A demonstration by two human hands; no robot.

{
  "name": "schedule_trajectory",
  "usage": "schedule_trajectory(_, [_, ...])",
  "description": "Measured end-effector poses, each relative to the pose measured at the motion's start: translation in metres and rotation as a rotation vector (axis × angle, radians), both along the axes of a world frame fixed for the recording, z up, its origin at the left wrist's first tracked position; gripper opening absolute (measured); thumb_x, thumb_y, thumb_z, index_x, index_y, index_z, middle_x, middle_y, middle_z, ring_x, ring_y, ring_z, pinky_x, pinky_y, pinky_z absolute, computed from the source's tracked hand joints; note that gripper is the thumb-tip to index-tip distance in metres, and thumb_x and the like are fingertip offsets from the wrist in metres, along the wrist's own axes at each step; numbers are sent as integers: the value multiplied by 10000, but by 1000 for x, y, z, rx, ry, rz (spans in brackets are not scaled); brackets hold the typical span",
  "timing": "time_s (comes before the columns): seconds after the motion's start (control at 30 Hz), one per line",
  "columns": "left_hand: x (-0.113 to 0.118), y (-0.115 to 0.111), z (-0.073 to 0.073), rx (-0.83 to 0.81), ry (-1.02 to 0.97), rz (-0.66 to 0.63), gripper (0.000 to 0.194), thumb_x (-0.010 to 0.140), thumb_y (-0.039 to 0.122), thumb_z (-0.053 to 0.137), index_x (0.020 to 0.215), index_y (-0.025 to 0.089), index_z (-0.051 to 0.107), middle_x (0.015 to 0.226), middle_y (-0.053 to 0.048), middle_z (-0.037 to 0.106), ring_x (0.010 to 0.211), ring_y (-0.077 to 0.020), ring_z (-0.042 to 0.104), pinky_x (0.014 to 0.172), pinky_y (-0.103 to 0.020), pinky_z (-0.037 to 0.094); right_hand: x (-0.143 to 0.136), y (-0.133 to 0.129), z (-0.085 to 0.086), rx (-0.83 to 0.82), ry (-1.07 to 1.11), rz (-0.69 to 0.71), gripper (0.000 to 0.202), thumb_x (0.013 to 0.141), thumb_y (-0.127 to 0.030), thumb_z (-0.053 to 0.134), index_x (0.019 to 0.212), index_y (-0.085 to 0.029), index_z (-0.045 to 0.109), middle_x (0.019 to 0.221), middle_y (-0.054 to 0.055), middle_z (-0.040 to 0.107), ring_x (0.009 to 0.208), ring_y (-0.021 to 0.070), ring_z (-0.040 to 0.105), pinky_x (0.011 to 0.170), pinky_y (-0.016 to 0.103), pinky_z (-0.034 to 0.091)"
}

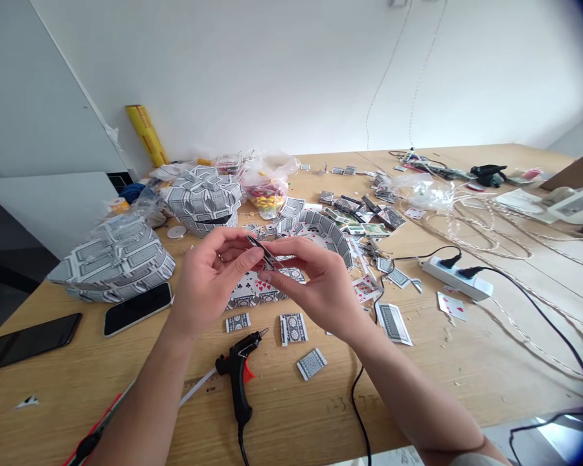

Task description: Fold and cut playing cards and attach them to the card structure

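Observation:
My left hand [211, 275] and my right hand [313, 275] meet above the table, both closed on a playing card [267, 254] seen nearly edge-on. Whether it is one card or a few pressed together, I cannot tell. Beneath and behind them, partly hidden, lies an open form built of folded playing cards [342, 243], with card faces showing inside. Nearer to me are a folded card piece [294, 329], a smaller one [238, 322] and a tilted one [311, 364]. A black glue gun [238, 369] with a red trigger lies on its side below my hands.
Two covered card-built shapes [111, 262] [204, 194] stand at left, beside two phones [138, 309] [32, 341]. A white power strip [457, 278] with black plugs sits at right, among looped cables [495, 226]. Card packs [364, 210] and plastic bags [272, 171] lie farther back.

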State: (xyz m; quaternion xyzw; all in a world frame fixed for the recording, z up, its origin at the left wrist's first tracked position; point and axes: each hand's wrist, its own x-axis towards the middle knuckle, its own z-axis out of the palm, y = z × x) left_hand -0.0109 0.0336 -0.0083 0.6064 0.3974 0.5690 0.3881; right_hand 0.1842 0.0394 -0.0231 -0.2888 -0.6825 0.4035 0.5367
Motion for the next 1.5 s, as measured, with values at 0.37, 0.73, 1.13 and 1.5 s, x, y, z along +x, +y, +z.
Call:
schedule_trajectory(0.37, [-6, -2, -4, 128, 211, 135, 105, 947, 344, 880, 925, 249, 840, 681, 31, 731, 545, -118, 639, 523, -242, 525, -1, 0, 2, -146, 59, -40, 106, 888, -248, 878, 983, -247, 831, 912, 20, 838, 810, 188, 779, 758, 362, 667])
schedule_trajectory(0.73, [-6, 3, -4, 35, -4, 88, 182, 925, 383, 899, 947, 214, 835, 745, -6, 777, 600, -150, 720, 573, -268, 636, 0, 5, 7, -362, 176, 107, 338, 803, -436, 982, 997, -228, 798, 862, 36, 835, 757, 201, 795, 748, 383, 709])
schedule_trajectory(1.13, [-7, 0, 6, 24, -3, -109, 240, 940, 397, 888, 1090, 218, 835, 1078, -79, 838, 922, -208, 800, 811, -325, 698, 5, 7, 7, -186, 225, -5, 211, 866, -160, 847, 1044, -269, 873, 1229, 61, 852, 1191, 253, 800, 1008, 436, 683])
schedule_trajectory(1.5, [-9, -2, 2, 57, 102, -21, 174, 961, 344, 873, 1115, 263, 861, 1098, -37, 859, 958, -184, 805, 828, -273, 675, 5, 4, 6, -112, 227, 8, 265, 901, -185, 844, 1157, -255, 844, 1258, 64, 838, 1194, 247, 796, 1074, 436, 669])
